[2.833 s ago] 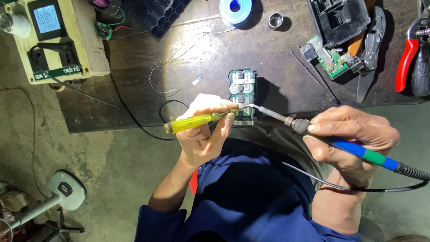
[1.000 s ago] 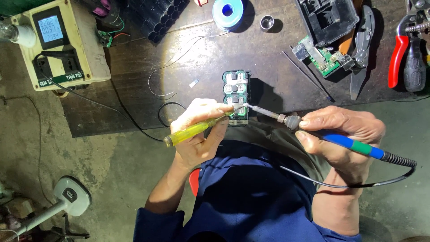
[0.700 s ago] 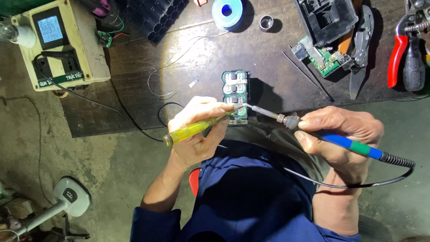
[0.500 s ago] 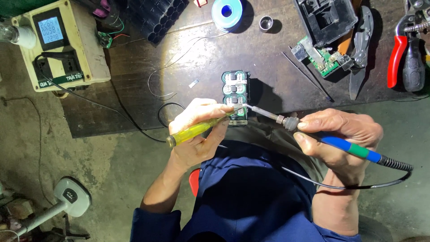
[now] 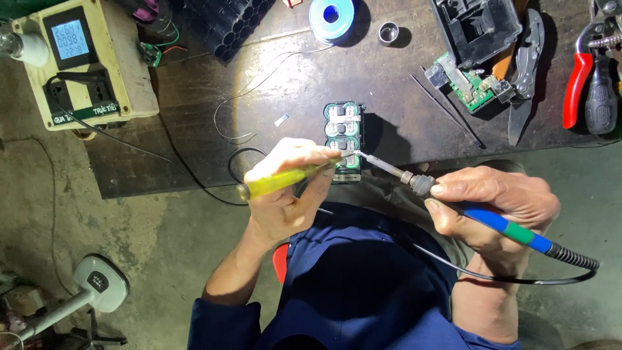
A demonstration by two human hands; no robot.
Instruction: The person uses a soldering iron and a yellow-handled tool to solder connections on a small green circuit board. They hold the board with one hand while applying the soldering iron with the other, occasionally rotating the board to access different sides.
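The left hand [image 5: 288,194] was closed around a yellow screwdriver [image 5: 285,181]. The tip of the screwdriver pressed on the near end of a green battery pack [image 5: 343,139]. The battery pack lay on the dark surface [image 5: 194,129], close to its front edge and just in front of the person.

The right hand [image 5: 495,207] was wrapped around a soldering iron [image 5: 453,201] with a blue and green handle. The thin metal tip of the iron touched the same end of the battery pack, right beside the screwdriver tip. A black cord [image 5: 492,275] ran from the back of the handle and curved under the wrist.

Farther back on the surface sat a blue spool of solder wire [image 5: 332,14] and a small round metal cap [image 5: 389,32]. To the right lay a green circuit board [image 5: 470,81] beside a black plastic case [image 5: 479,26]. Red-handled pliers [image 5: 576,84] lay at the far right. On the left stood a cream box with a small screen and a plug socket [image 5: 84,65]. A small white fan [image 5: 84,295] stood on the floor at the lower left.
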